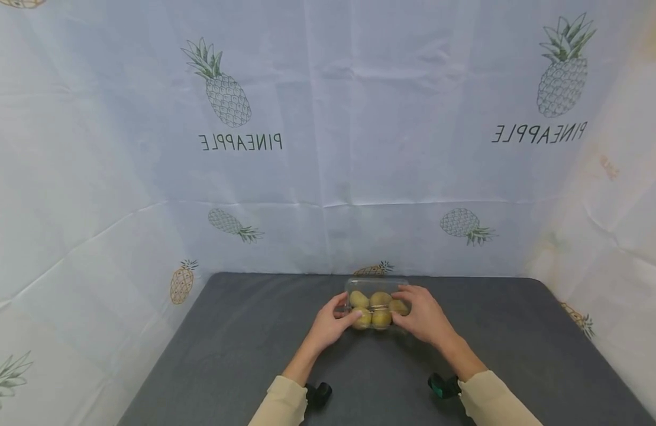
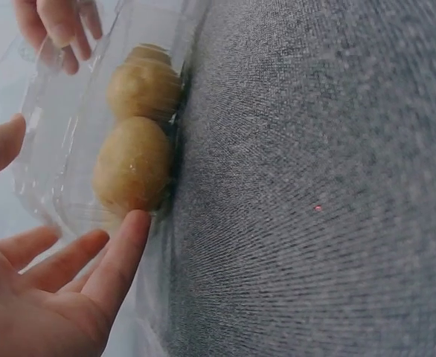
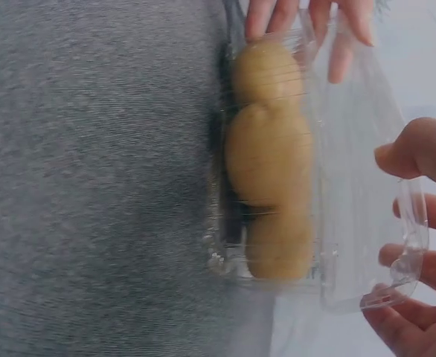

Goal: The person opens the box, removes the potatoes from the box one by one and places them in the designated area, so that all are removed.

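Note:
A clear plastic clamshell box (image 1: 378,285) with several potatoes (image 3: 268,152) in it sits near the back edge of the table. Its see-through lid (image 3: 359,223) rises above the potatoes. At the box's left end is my left hand (image 1: 328,322); in the left wrist view its fingers are fairly straight, one fingertip touching the end wall beside a potato (image 2: 132,163). My right hand (image 1: 426,313) holds the opposite end. In the right wrist view its fingers curl around the lid's end, seen partly through the plastic.
The dark grey tabletop (image 1: 381,378) spreads around the box. A white cloth (image 1: 328,165) printed with pineapples hangs behind it and along both sides. Black wrist-worn devices (image 1: 319,394) show beneath both sleeves.

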`<state>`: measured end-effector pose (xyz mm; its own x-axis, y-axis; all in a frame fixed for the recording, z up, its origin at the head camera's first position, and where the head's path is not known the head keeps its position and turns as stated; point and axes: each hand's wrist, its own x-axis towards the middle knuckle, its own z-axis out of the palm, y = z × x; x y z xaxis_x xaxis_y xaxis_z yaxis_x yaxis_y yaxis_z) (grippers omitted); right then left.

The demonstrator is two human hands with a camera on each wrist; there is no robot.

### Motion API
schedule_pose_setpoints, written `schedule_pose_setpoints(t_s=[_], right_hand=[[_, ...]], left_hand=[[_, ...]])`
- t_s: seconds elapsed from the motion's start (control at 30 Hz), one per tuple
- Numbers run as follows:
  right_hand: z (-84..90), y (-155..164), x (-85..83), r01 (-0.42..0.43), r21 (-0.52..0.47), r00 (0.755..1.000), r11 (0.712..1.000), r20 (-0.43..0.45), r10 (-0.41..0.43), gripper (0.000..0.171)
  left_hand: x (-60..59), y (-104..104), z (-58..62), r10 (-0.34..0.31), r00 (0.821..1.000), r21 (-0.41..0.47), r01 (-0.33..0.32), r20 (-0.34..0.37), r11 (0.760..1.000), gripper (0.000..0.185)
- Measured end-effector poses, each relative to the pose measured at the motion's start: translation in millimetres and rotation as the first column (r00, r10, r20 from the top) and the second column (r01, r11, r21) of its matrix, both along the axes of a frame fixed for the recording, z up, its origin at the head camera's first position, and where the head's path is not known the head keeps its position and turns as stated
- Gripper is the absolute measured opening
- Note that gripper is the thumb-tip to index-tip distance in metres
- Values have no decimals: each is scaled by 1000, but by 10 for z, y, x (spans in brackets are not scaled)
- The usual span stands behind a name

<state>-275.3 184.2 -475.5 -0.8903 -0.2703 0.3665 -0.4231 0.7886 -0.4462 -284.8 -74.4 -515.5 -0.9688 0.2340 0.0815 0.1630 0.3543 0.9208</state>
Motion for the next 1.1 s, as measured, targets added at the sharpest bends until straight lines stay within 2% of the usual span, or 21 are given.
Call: schedule_pose_setpoints(t_s=[0.23,0.43,0.77,1.1], right_hand=[[-75,63,71,-28,29,999,999,-23,29,43],[-81,101,71,-47,-34,999,998,-5,47,45],[-20,176,19,-59,-111,998,992,-12,58,46],[24,246,-51,-48,-220,998,974,-49,38,41]], left_hand=[[25,5,13,-26,999,42,25,21,999,76],[40,-62,5,-55,996,91,49,68,995,79],[1,-68,-1,-57,997,-14,58,49,998,74],[-43,-1,-32,-47,998,-27,48,44,998,73]])
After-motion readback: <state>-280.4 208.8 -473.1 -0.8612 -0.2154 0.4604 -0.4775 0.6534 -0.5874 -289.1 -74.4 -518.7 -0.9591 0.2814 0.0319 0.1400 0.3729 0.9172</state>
